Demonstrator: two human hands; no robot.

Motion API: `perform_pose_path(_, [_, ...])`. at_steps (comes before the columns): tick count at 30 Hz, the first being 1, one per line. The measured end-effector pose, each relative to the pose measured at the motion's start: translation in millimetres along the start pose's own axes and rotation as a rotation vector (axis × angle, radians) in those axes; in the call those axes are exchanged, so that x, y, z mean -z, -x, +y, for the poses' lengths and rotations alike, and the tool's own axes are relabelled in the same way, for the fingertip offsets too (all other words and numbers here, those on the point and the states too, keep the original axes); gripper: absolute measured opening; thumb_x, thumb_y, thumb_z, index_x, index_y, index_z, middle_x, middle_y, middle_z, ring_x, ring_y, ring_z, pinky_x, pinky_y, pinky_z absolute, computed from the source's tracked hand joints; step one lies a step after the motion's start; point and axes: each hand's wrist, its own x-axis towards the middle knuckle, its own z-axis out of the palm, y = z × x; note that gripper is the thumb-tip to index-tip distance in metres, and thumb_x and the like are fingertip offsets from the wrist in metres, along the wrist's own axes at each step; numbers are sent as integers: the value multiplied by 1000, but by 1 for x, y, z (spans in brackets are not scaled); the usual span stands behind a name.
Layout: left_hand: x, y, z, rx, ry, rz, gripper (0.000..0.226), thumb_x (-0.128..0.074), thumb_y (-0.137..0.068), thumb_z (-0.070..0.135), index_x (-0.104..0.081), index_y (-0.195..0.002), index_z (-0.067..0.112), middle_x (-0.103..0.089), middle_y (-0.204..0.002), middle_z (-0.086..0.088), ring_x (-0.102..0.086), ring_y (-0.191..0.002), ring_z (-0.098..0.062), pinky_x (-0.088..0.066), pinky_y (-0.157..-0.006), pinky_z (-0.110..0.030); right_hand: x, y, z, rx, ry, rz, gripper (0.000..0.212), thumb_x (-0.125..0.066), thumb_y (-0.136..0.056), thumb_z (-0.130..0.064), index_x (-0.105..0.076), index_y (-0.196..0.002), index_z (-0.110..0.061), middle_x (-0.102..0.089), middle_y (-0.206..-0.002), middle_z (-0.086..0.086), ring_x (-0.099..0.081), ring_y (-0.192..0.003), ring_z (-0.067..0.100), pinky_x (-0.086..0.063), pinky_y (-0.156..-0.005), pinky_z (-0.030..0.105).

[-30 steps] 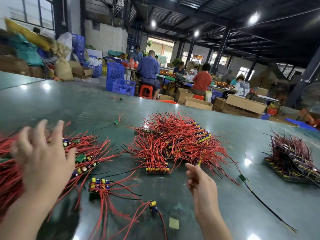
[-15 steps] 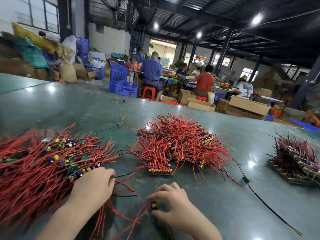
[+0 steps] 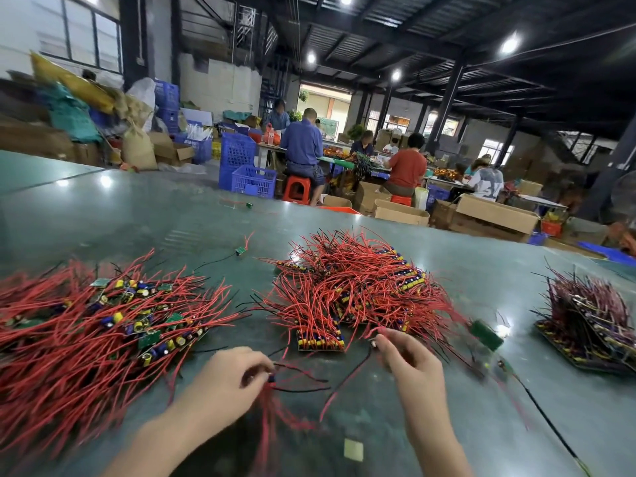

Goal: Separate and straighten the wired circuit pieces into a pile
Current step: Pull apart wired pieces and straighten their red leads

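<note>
A tangled heap of red-wired circuit pieces [image 3: 86, 335] covers the left of the green table [image 3: 137, 215]. A second red-wired pile [image 3: 347, 287] lies in the middle, with a neat stack of boards [image 3: 320, 340] at its front. My left hand [image 3: 223, 383] pinches a small circuit piece [image 3: 272, 377] whose red and black wires trail right and down. My right hand [image 3: 406, 359] pinches the end of one of its wires [image 3: 347, 383], pulled out to the right. Both hands are just above the table, in front of the middle pile.
A darker stack of wired boards [image 3: 592, 325] sits at the right. A loose green board with a black lead [image 3: 487, 335] lies right of my right hand. Single stray pieces [image 3: 240, 250] lie farther back. A yellow tape square [image 3: 353, 449] is stuck near the front edge. People work at benches beyond.
My left hand came down off the left heap onto a loose piece. My right hand took the wire near it, then rose and moved right, drawing the wire out.
</note>
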Motion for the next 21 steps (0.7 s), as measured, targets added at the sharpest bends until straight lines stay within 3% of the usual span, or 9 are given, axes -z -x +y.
perform_pose_path(2, [-9,3,10,-74,38,-19,17,-61,-87,14,-71,-95,26,-61,-89,20,-53,-86,4,-38,-78,-7,-7,6,-4,-37,-54,-109,11,-69,-82,-9,-74,-81,-18,-73,-74,1,-64,-66,4,-49,-62,13])
perform_pose_path(4, [-17,5,18,-124,53,73,23,-60,-85,5,-71,-92,25,-62,-90,21,-51,-92,3,-38,-83,-12,-15,14,-9,-13,-24,-228,9,-71,-80,-10,-75,-78,-19,-73,-71,3,-65,-63,7,-50,-62,15])
perform_pose_path(7, [-19,8,28,-58,273,219,25,-61,-85,5,-70,-85,28,-68,-85,17,-58,-90,1,-43,-84,-18,-21,21,-16,25,-69,-386,2,-76,-76,-13,-75,-78,-14,-71,-68,3,-64,-62,9,-48,-61,15])
perform_pose_path(10, [-15,11,38,31,592,29,23,-56,-91,18,-71,-83,32,-72,-85,9,-66,-86,-5,-50,-82,-23,-21,23,-20,-68,-346,-430,18,-81,-62,-15,-76,-79,-11,-68,-69,4,-60,-63,11,-48,-61,17])
perform_pose_path(13, [-20,14,45,3,591,-27,22,-48,-88,34,-70,-86,36,-72,-88,10,-64,-87,-4,-49,-82,-22,-18,22,-22,-162,-616,-399,33,-86,-54,-27,-76,-79,-9,-68,-75,9,-61,-65,12,-50,-62,18])
perform_pose_path(16, [-24,14,48,46,816,6,29,-49,-84,41,-72,-92,25,-73,-91,-1,-67,-88,-11,-50,-82,-21,-23,26,-25,-64,-413,-392,9,-76,-65,-14,-77,-74,-13,-71,-75,5,-63,-67,8,-50,-64,15])
perform_pose_path(19, [-23,10,49,161,1136,-133,37,-63,-75,38,-71,-96,9,-72,-87,-11,-67,-77,-21,-53,-69,-27,-33,33,-22,71,-201,-397,12,-74,-73,-1,-75,-69,-12,-72,-73,3,-65,-69,7,-49,-64,15])
perform_pose_path(21, [-23,11,49,174,1162,-184,35,-74,-68,32,-71,-95,8,-72,-82,-13,-68,-73,-22,-54,-64,-26,-38,34,-19,125,-136,-371,15,-75,-72,-2,-76,-67,-16,-70,-78,5,-67,-79,15,-52,-72,25])
